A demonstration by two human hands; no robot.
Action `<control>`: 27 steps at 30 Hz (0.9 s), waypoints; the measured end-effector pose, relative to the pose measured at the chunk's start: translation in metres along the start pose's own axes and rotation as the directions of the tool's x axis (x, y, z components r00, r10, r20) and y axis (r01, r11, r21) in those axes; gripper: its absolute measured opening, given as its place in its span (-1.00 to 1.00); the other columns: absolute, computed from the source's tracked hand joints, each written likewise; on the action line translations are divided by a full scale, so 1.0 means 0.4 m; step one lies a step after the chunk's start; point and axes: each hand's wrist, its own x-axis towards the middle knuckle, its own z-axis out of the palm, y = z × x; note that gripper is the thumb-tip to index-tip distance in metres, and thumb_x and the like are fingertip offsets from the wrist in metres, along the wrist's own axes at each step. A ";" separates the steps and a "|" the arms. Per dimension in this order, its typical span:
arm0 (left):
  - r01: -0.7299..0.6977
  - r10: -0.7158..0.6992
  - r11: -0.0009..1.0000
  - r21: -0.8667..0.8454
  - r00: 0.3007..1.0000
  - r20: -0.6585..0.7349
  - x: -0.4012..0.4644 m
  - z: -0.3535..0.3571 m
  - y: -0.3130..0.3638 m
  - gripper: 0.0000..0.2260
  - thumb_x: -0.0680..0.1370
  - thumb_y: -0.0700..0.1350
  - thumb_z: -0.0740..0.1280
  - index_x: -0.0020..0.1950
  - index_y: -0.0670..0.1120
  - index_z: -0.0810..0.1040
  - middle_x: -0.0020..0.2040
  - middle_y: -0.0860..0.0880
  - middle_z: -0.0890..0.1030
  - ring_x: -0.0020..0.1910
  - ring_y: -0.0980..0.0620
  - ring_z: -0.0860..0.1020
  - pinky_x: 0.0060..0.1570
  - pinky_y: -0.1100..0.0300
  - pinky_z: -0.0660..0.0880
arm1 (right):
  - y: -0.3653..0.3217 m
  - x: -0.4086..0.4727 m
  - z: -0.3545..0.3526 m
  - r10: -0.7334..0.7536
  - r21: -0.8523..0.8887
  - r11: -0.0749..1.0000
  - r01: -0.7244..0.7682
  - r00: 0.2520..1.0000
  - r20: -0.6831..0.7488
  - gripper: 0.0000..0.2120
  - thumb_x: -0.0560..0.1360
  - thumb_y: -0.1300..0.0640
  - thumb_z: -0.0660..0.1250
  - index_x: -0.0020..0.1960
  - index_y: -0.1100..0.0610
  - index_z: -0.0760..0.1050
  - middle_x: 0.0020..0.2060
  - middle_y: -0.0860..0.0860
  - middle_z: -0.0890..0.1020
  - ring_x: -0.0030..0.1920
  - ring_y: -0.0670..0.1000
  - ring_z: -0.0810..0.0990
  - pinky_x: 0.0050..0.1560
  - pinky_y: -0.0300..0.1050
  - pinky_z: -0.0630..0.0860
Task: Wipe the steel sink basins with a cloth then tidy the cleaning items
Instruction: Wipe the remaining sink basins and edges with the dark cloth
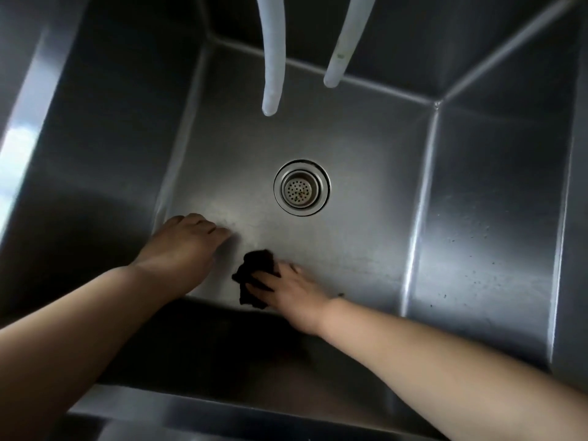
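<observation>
I look straight down into a deep steel sink basin point(366, 148). A dark crumpled cloth point(254, 265) lies on the basin floor near the front wall. My right hand point(292, 294) rests on the cloth and grips it, with the fingers spread over its right side. My left hand point(184, 243) lies flat on the basin floor just left of the cloth, fingers pointing right, holding nothing. The round drain strainer point(301, 187) sits in the middle of the floor, beyond both hands.
Two pale hoses point(272, 58) point(345, 43) hang down from the top into the basin. Dark specks dot the right wall point(477, 249). The sink's front rim point(222, 412) runs along the bottom under my forearms.
</observation>
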 end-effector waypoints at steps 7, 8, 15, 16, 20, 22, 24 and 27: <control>-0.110 0.111 0.993 0.036 0.993 -0.040 -0.014 -0.019 0.031 -0.53 0.50 -0.12 0.25 0.42 0.06 0.33 0.35 0.04 0.44 0.33 0.02 0.35 0.32 0.15 0.23 | 0.094 -0.137 -0.067 -0.003 -0.277 0.959 0.060 0.979 0.202 -0.55 0.53 0.11 0.23 0.41 -0.08 0.31 0.40 -0.02 0.33 0.16 0.15 0.42 0.04 -0.02 0.44; -0.143 0.146 0.989 0.047 0.987 -0.067 -0.016 -0.028 0.036 -0.54 0.46 -0.12 0.33 0.37 0.03 0.42 0.29 0.01 0.50 0.29 -0.01 0.42 0.28 0.11 0.30 | 0.122 -0.143 -0.079 0.042 -0.252 0.968 0.014 0.975 0.218 -0.54 0.57 0.16 0.15 0.44 -0.06 0.24 0.45 0.00 0.24 0.22 0.18 0.35 0.09 0.03 0.41; -0.236 0.247 0.969 0.080 0.947 -0.205 0.017 -0.051 0.040 -0.48 -0.06 -0.27 0.60 -0.10 -0.14 0.68 -0.18 -0.13 0.68 -0.26 -0.16 0.65 -0.29 0.02 0.61 | 0.319 -0.148 -0.227 0.471 -0.286 0.838 -0.464 0.881 -0.046 -0.44 0.53 0.21 0.22 0.48 -0.01 0.15 0.45 0.03 0.16 0.24 0.20 0.31 0.18 0.06 0.43; -0.243 0.255 0.966 0.085 0.946 -0.199 0.022 -0.049 0.045 -0.48 -0.05 -0.27 0.60 -0.10 -0.14 0.68 -0.17 -0.14 0.68 -0.27 -0.17 0.64 -0.31 0.01 0.61 | 0.344 -0.146 -0.245 0.541 -0.279 0.794 -0.540 0.837 -0.080 -0.44 0.52 0.22 0.24 0.47 0.00 0.16 0.45 0.04 0.16 0.24 0.20 0.32 0.15 0.05 0.43; -0.230 0.233 0.972 0.043 0.960 -0.154 0.038 -0.042 0.076 -0.51 0.07 -0.25 0.58 0.00 -0.13 0.66 -0.08 -0.15 0.67 -0.18 -0.18 0.64 -0.20 -0.02 0.61 | 0.360 -0.140 -0.264 0.696 -0.297 0.654 -0.696 0.707 -0.123 -0.56 0.50 0.33 0.20 0.34 0.11 0.25 0.33 0.13 0.25 0.17 0.24 0.36 -0.13 0.00 0.41; -0.235 0.236 0.972 0.023 0.962 -0.136 0.046 -0.038 0.095 -0.52 0.22 -0.20 0.51 0.14 -0.08 0.61 0.09 -0.11 0.63 0.00 -0.15 0.61 0.01 0.00 0.55 | 0.327 -0.152 -0.241 0.724 -0.315 0.626 -0.713 0.682 -0.102 -0.63 0.51 0.33 0.16 0.29 0.15 0.27 0.25 0.16 0.29 0.14 0.24 0.40 -0.20 -0.01 0.37; -0.213 0.211 0.977 -0.004 0.970 -0.119 0.058 -0.024 0.105 -0.52 0.44 -0.14 0.32 0.37 0.01 0.43 0.35 -0.03 0.46 0.28 -0.07 0.44 0.28 0.06 0.34 | 0.278 -0.174 -0.204 0.729 -0.344 0.625 -0.701 0.681 -0.064 -0.68 0.55 0.29 0.13 0.29 0.15 0.27 0.23 0.16 0.32 0.11 0.23 0.44 -0.17 -0.01 0.41; -0.172 0.172 0.985 0.002 0.983 -0.058 0.059 -0.026 0.113 -0.53 0.53 -0.11 0.18 0.44 0.06 0.29 0.45 0.05 0.30 0.37 0.00 0.30 0.35 0.14 0.20 | 0.196 -0.204 -0.150 0.706 -0.342 0.672 -0.657 0.708 0.024 -0.72 0.57 0.30 0.07 0.26 0.16 0.29 0.23 0.19 0.32 0.09 0.21 0.46 -0.07 0.04 0.46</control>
